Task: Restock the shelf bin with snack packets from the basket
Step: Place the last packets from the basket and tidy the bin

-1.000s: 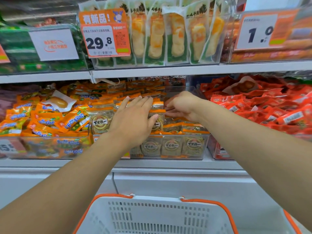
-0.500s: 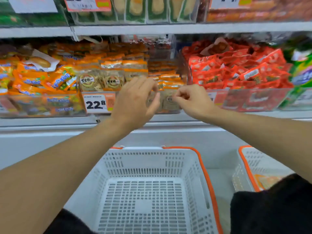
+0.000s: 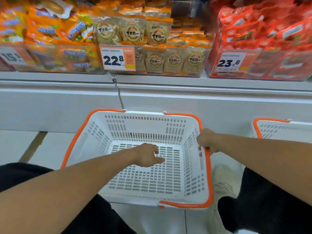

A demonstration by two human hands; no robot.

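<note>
A white basket (image 3: 104, 142) with orange handles stands on the floor below the shelf, and no packets show inside it. My left hand (image 3: 148, 155) hovers over the basket's slotted bottom with loosely curled fingers, holding nothing. My right hand (image 3: 206, 141) grips the orange handle (image 3: 208, 174) on the basket's right rim. Above, the clear shelf bin (image 3: 201, 65) with the 22.8 price tag (image 3: 118, 59) holds several tan snack packets (image 3: 157, 32) with orange tops, stacked in rows.
An orange-packet bin (image 3: 50, 56) sits left of the snack bin, a red-packet bin (image 3: 263, 65) to its right. A second white basket (image 3: 276, 128) stands at the right. My dark trousers and a pale shoe (image 3: 222, 181) are beside the basket.
Both hands have come down from the shelf bin to the basket. The right hand has taken hold of the right handle; the left now hangs over the basket's inside. The view tilted down.
</note>
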